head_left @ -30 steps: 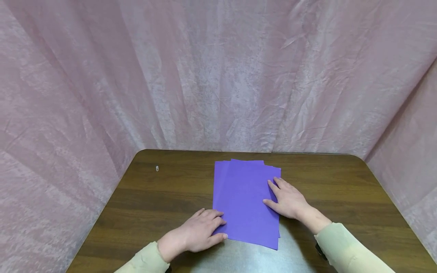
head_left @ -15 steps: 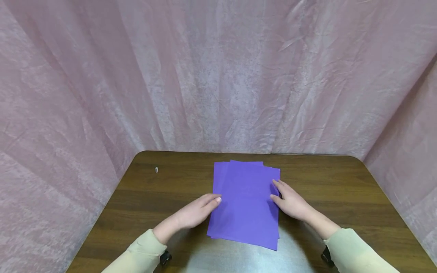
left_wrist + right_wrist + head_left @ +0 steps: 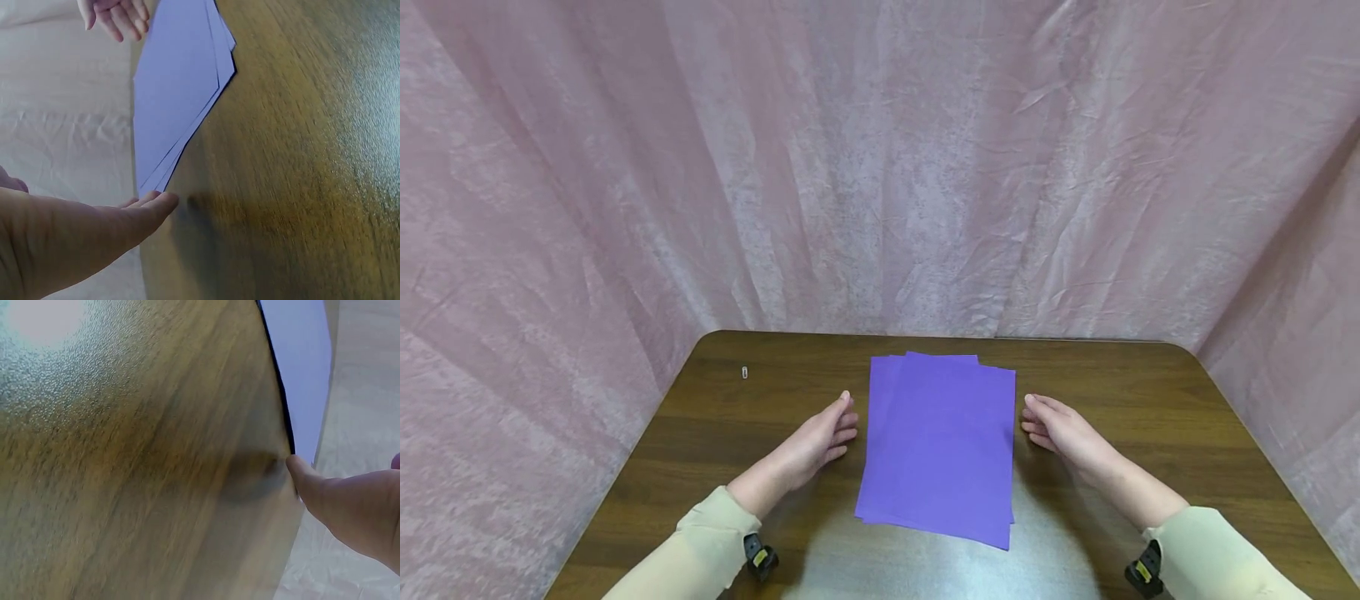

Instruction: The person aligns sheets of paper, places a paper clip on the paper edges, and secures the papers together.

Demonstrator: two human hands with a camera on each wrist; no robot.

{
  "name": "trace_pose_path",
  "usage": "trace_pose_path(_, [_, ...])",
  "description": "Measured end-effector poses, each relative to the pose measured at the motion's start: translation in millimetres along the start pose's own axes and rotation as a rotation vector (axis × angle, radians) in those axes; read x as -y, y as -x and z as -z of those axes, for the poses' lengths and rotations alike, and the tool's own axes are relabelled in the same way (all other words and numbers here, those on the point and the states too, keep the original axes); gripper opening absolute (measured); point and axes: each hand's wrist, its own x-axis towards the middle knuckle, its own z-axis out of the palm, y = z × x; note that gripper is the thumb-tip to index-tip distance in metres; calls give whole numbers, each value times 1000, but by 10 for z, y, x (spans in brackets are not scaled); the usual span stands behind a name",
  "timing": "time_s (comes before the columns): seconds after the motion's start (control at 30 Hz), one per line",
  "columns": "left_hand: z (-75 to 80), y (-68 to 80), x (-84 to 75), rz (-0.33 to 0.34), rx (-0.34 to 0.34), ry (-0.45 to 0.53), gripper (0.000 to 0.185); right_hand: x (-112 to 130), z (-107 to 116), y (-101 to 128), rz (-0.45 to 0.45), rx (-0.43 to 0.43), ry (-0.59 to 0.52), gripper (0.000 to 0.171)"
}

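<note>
Several purple sheets of paper [image 3: 942, 454] lie flat in a loose stack on the brown wooden table, their corners fanned out of line. To the left of the stack my left hand [image 3: 816, 440] hovers with fingers extended, a small gap from the paper's edge in the head view. On the other side my right hand [image 3: 1072, 433] is held just off the right edge, fingers loosely bent and nothing in them. The left wrist view shows the sheets' uneven edges [image 3: 187, 140] beyond my fingers. In the right wrist view, the paper [image 3: 303, 372] appears past my thumb.
A small paper clip [image 3: 744, 372] lies toward the far left of the wooden table [image 3: 700, 467]. Pink velvety curtains [image 3: 880, 167] hang behind the table and at both sides. A dark wrist camera [image 3: 761, 557] sits below each pale green sleeve.
Both hands have come off the paper and moved outward, the left to the left and the right to the right. The front left corner of the stack, covered earlier, now shows.
</note>
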Motion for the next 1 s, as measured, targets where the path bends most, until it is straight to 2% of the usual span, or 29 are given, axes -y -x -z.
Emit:
trace_pose_path(0.3, [110, -13, -15, 94, 53, 227, 84, 38, 145, 70, -93, 132, -232, 87])
trace_pose_path(0.43, [144, -26, -16, 141, 69, 304, 84, 37, 193, 79, -128, 184, -289, 92])
trace_pose_path(0.77, [151, -38, -21, 180, 95, 310, 86, 8, 221, 92, -197, 242, -318, 94])
trace_pose_path(1.0, [148, -49, -5, 188, 104, 325, 84, 0, 199, 97, -217, 225, -330, 93])
